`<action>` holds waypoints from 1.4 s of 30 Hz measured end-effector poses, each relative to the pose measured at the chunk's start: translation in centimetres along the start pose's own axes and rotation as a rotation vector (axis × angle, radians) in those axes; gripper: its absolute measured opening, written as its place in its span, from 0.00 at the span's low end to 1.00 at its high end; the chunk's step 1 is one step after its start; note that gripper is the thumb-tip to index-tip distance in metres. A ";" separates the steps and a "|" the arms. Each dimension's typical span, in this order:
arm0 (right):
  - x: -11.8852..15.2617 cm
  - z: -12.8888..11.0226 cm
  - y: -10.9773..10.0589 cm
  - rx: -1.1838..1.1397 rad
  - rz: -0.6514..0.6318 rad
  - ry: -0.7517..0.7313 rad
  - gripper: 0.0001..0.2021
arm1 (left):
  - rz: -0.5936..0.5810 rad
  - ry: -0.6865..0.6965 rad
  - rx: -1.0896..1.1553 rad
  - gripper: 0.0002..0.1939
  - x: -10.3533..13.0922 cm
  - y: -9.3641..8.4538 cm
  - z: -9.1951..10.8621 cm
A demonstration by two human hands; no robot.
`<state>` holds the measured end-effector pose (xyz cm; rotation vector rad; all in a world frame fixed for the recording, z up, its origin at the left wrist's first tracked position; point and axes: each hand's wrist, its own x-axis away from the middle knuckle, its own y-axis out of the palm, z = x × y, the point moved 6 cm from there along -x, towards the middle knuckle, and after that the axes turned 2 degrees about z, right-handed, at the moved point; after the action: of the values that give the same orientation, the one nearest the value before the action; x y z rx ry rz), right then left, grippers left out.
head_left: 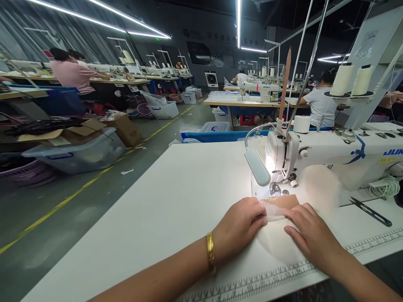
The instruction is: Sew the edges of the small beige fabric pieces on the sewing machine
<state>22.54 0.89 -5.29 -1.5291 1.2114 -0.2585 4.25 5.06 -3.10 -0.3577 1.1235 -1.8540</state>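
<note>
A pale, sheer fabric piece (278, 241) lies on the white table just in front of the sewing machine (283, 155). My left hand (241, 224) pinches its left edge between thumb and curled fingers. On the right side, my right hand (310, 233) rests on the fabric with thumb and fingers apart. A tan piece (288, 201) under a clear, shiny layer sits between my hands and the needle area. Behind my right hand, a round beige piece (319, 186) lies beneath the machine arm.
Black thread snips (371, 212) and a coiled pale cord (384, 187) lie at the right. Ruler markings (270, 279) run along the table's front edge. Thread cones (341, 79) stand behind the machine. Other people work at distant tables.
</note>
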 end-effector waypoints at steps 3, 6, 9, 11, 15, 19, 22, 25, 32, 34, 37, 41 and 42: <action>0.0 -0.1 -0.3 -0.013 0.034 0.010 0.11 | 0.018 -0.067 0.151 0.10 -0.3 -0.4 -0.6; 0.0 -0.2 -0.2 0.001 0.060 -0.009 0.11 | 0.062 -0.169 0.314 0.12 -0.3 -1.2 -1.3; 0.2 -0.1 0.3 0.015 0.070 -0.030 0.14 | 0.133 -0.223 0.394 0.14 -0.1 -2.3 -1.1; 0.3 0.1 0.3 -0.019 0.067 -0.020 0.14 | 0.111 -0.173 0.387 0.14 0.1 -3.1 0.3; -0.2 0.3 -1.6 -0.247 0.015 0.127 0.14 | -0.396 -0.087 0.554 0.09 1.4 -2.3 4.8; -2.0 -1.2 -2.4 -0.722 -0.258 0.248 0.21 | -0.551 -0.145 0.645 0.08 1.2 -2.4 5.7; -3.8 -2.2 -1.2 -0.947 -0.408 0.221 0.25 | -0.428 -0.183 0.675 0.13 -0.6 -3.1 3.8; -5.3 -0.7 0.5 -0.891 -0.334 0.291 0.21 | -0.357 -0.258 0.658 0.12 -1.7 -3.6 1.7; -5.8 1.0 2.2 -0.860 -0.203 0.358 0.11 | -0.271 -0.318 0.660 0.14 -1.6 -2.9 -0.2; -5.6 0.9 2.1 -0.868 -0.184 0.364 0.09 | -0.268 -0.307 0.674 0.16 -1.7 -2.2 -0.4; -5.4 1.0 2.2 -0.874 -0.171 0.408 0.08 | -0.248 -0.322 0.666 0.18 -1.9 -1.7 -0.7; -5.2 1.4 2.3 -0.888 -0.182 0.440 0.11 | -0.189 -0.355 0.655 0.17 -1.8 -2.0 -0.9; -5.1 1.4 2.4 -0.893 -0.183 0.437 0.12 | -0.177 -0.362 0.660 0.17 -1.7 -2.1 -0.9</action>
<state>19.92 6.08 -5.59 -2.4517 1.6476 -0.1792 3.41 7.31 -1.52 -0.3899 0.2121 -2.0854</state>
